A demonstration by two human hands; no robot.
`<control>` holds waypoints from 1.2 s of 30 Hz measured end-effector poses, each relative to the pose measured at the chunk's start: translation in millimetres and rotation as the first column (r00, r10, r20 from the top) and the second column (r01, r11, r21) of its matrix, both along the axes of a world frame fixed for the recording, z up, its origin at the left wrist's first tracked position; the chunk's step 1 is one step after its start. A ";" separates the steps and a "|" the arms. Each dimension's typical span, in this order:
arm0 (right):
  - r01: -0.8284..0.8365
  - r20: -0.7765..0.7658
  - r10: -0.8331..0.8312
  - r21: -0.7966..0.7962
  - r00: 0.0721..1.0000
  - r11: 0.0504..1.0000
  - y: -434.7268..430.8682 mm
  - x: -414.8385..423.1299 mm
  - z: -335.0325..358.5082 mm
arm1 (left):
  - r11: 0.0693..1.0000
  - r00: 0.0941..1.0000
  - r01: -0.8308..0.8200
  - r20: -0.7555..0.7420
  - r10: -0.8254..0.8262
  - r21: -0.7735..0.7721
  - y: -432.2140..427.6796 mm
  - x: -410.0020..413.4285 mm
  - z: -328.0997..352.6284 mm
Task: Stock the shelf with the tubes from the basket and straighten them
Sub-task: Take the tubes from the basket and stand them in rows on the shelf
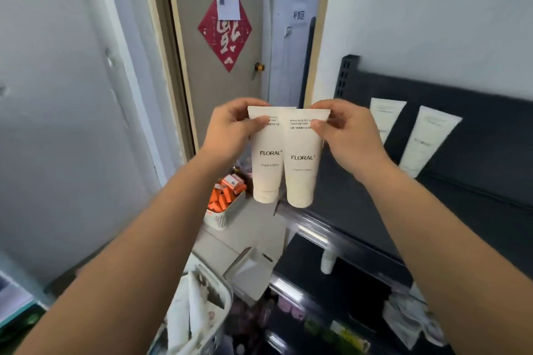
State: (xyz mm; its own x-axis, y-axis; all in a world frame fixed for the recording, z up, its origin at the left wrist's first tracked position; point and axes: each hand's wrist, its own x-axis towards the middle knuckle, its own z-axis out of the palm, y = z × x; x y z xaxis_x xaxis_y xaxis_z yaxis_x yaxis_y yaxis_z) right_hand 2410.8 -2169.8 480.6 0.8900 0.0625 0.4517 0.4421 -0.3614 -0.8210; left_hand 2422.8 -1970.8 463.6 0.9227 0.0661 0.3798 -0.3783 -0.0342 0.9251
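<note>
You have one cream tube in each hand, both held up in the air just off the left end of the dark shelf [476, 181], not yet over it. Your left hand [233, 127] pinches the left tube [266, 164] at its flat crimped top between thumb and curled fingers. Your right hand [343, 130] pinches the right tube [301, 170] the same way. The two hang caps down, side by side, touching along their edges. Two stocked tubes [427, 141] already lean against the shelf's back panel, well to the right of the pair you hold. The basket [227, 294] sits below the shelf's left end with more tubes in it. The risk, as I judge it, lies in that thin pinch: the crimp is a small, slick purchase, so a tube may swing or slip as you carry it over the shelf. Set down on its narrow cap, it may topple, and a careless nudge could knock over the leaning ones. A dropped tube could land in the bin of orange boxes [222, 219] below the shelf's left end.
</note>
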 end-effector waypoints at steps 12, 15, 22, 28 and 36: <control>0.261 -0.039 -0.261 -0.023 0.964 0.965 -148.9 -10.9 6.1 | 0.968 0.970 0.240 0.012 -0.242 0.077 -155.4 38.7 3.8; 0.324 -0.046 -0.326 -0.049 0.944 0.945 -165.1 -6.8 -2.7 | 0.955 0.958 0.287 -0.013 -0.287 0.073 -176.8 52.7 -6.6; 0.505 -0.039 -0.520 -0.183 0.854 0.843 -186.5 7.5 -35.4 | 0.935 0.976 0.204 0.017 -0.219 0.290 -207.3 88.2 -34.8; 0.649 0.023 -0.659 -0.208 0.752 0.732 -191.5 31.2 -41.1 | 0.927 0.985 0.138 0.054 -0.166 0.348 -215.7 127.5 -44.1; 0.688 0.038 -0.713 -0.306 0.700 0.659 -194.7 57.7 -40.3 | 0.914 0.982 0.143 0.060 -0.178 0.379 -229.3 153.4 -46.0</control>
State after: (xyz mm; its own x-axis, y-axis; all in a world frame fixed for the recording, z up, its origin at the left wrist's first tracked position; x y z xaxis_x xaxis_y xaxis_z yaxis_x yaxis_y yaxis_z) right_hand 2468.5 -2364.5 440.4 0.7530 -0.4852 0.4445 -0.0975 -0.7503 -0.6538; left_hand 2576.2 -2200.1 417.5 0.8693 -0.2418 0.4311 -0.4895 -0.3002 0.8187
